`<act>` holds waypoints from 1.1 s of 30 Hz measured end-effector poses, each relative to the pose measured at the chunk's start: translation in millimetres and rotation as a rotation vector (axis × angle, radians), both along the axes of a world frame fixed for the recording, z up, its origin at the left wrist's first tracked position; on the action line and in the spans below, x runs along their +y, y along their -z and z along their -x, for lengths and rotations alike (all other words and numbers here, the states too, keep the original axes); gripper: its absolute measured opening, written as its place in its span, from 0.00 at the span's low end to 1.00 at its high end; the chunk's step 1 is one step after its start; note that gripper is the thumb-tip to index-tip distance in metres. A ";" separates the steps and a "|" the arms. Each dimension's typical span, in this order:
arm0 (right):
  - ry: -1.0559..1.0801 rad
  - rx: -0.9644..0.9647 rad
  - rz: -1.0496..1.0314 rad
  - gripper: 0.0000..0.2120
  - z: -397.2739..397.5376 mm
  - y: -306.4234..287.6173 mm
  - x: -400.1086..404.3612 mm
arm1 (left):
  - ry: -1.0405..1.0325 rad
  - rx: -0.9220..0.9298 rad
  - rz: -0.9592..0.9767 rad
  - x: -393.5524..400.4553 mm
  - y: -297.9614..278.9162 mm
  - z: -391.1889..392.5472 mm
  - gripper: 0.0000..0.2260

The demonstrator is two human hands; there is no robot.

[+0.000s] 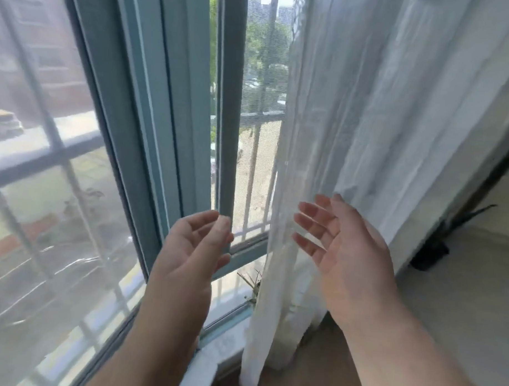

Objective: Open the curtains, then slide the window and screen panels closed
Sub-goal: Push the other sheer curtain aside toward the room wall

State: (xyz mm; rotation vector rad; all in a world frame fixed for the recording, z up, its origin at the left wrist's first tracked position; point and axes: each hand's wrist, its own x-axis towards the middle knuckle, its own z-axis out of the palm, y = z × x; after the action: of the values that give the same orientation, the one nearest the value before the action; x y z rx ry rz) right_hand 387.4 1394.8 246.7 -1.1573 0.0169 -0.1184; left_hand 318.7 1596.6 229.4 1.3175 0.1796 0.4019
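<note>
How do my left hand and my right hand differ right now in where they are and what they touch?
The left hand is raised in front of the blue-grey window frame, with no curtain over it; the right hand is at the sheer white curtain, whose edge drapes over its fingers. The left hand's fingers are loosely curled; the right hand's are spread and straighter. Both are open, palms facing each other, gripping nothing.
</note>
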 end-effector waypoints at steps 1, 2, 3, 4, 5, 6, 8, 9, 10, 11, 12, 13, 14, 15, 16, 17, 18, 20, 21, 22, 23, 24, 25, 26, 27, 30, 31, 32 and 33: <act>0.026 0.006 0.015 0.14 -0.9 1.8 -0.9 | 0.029 0.003 0.001 0.5 2.2 -8.0 0.26; 0.058 0.018 0.025 0.13 -1.9 6.5 -2.5 | 0.058 0.013 0.004 0.6 5.8 -17.9 0.27; 0.089 0.034 0.028 0.12 -1.5 11.3 -3.4 | 0.076 0.023 0.003 0.6 8.7 -24.6 0.27; 0.126 0.050 0.025 0.12 -1.5 16.4 -5.4 | 0.102 0.039 0.001 -0.4 11.6 -33.4 0.28; 0.159 0.063 0.020 0.12 -2.0 20.5 -7.2 | 0.123 0.053 0.002 -0.9 13.6 -39.7 0.29; 0.192 0.076 0.012 0.13 -2.6 22.7 -8.9 | 0.144 0.065 0.005 -1.2 15.0 -46.1 0.29; 0.249 0.084 0.002 0.16 -6.8 24.1 -12.7 | 0.179 0.077 -0.001 -2.3 14.8 -60.9 0.29; 0.271 0.078 0.003 0.17 -10.6 23.8 -14.6 | 0.192 0.076 -0.008 -2.8 11.9 -70.0 0.28; 0.290 0.072 0.005 0.17 -14.3 23.5 -15.6 | 0.197 0.072 -0.014 -3.2 7.5 -79.0 0.28; 0.302 0.067 0.010 0.17 -19.3 24.2 -16.5 | 0.195 0.060 -0.018 -4.2 2.5 -89.0 0.28; 0.307 0.065 0.018 0.17 -24.1 24.8 -16.3 | 0.188 0.042 -0.019 -5.0 -3.1 -98.8 0.28; 0.311 0.065 0.033 0.18 -28.9 26.2 -15.5 | 0.179 0.023 -0.021 -6.0 -9.5 -107.8 0.29; 0.312 0.067 0.049 0.18 -34.8 27.6 -14.5 | 0.171 0.004 -0.027 -7.9 -16.5 -117.8 0.29; 0.310 0.065 0.070 0.17 -39.2 29.5 -13.2 | 0.167 -0.012 -0.037 -10.1 -24.1 -125.8 0.30; 0.306 0.063 0.100 0.18 -43.3 31.2 -10.8 | 0.165 -0.026 -0.047 -12.6 -32.3 -133.5 0.31; 0.306 0.056 0.140 0.21 -47.4 33.9 -8.3 | 0.165 -0.037 -0.059 -15.3 -41.1 -141.5 0.33; 0.312 0.042 0.193 0.26 -50.2 36.5 -5.7 | 0.174 -0.052 -0.075 -18.5 -50.8 -148.6 0.34; 0.345 0.014 0.318 0.33 -56.5 41.0 2.0 | 0.202 -0.095 -0.133 -26.5 -71.5 -162.7 0.36; 0.365 0.005 0.377 0.36 -60.9 42.4 6.8 | 0.214 -0.127 -0.168 -30.7 -82.8 -170.2 0.39; 0.381 -0.004 0.427 0.40 -64.0 45.6 11.4 | 0.220 -0.158 -0.196 -35.1 -92.0 -177.1 0.41; 0.391 -0.016 0.472 0.46 -70.2 46.2 17.2 | 0.221 -0.195 -0.222 -38.1 -103.4 -185.4 0.44; 0.398 -0.014 0.516 0.54 -74.2 49.3 21.2 | 0.226 -0.214 -0.248 -42.9 -111.1 -192.3 0.46; 0.405 -0.022 0.559 0.60 -79.8 49.6 25.5 | 0.232 -0.236 -0.270 -46.3 -119.9 -199.4 0.47; 0.413 -0.038 0.596 0.64 -84.7 50.0 29.5 | 0.240 -0.251 -0.292 -49.6 -126.1 -205.9 0.48; 0.426 -0.054 0.624 0.66 -89.6 49.8 32.8 | 0.242 -0.267 -0.306 -52.8 -131.1 -212.7 0.47; 0.509 -0.082 0.704 0.68 -103.6 46.8 41.8 | 0.226 -0.327 -0.358 -62.6 -141.6 -228.9 0.48; 0.548 -0.092 0.736 0.69 -108.2 44.9 44.8 | 0.220 -0.347 -0.378 -66.7 -145.1 -232.4 0.51; 0.586 -0.099 0.766 0.70 -113.1 43.3 48.0 | 0.222 -0.356 -0.399 -70.6 -147.6 -236.0 0.54; 0.616 -0.104 0.789 0.70 -117.7 41.9 51.1 | 0.227 -0.362 -0.417 -74.6 -149.0 -239.1 0.57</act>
State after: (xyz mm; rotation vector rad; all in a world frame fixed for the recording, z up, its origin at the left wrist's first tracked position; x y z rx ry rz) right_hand 505.1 1445.9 204.9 -1.9020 0.2549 -0.7851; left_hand 557.8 1521.9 378.4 1.6257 -0.3734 0.4926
